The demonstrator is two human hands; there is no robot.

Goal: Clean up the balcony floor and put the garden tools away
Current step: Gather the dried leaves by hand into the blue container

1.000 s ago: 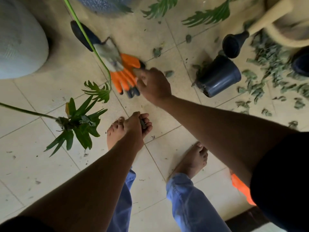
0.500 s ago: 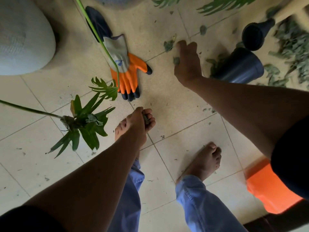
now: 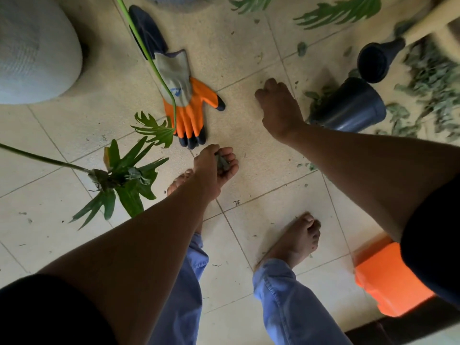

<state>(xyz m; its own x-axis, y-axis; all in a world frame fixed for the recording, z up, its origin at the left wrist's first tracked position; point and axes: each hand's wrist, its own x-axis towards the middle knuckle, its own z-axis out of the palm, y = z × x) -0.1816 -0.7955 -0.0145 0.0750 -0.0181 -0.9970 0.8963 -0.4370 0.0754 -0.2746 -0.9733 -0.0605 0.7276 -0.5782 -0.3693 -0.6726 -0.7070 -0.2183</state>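
Note:
My left hand [image 3: 216, 165] hangs cupped above my left foot and holds a small bunch of dry leaf scraps [image 3: 221, 162]. Down at the tiles my right hand [image 3: 276, 105] has its fingers curled under, closed on leaf bits picked off the floor, just left of a tipped black plastic pot [image 3: 351, 108]. An orange and grey garden glove [image 3: 185, 100] lies flat between my hands, with a dark blue object [image 3: 146, 31] behind it. A pile of cut leaves [image 3: 428, 78] covers the floor at the far right.
A beige watering can's black spout head [image 3: 373, 62] points down beside the pot. On the left stand a big white planter [image 3: 32, 48] and a leafy stem [image 3: 124, 175] reaching over the tiles. An orange container [image 3: 388, 282] is by my right foot [image 3: 296, 237].
My right hand left the glove, reached out to loose leaves near the pot, then curled and drew back. Those leaves are gone from the tile. The left hand stayed still.

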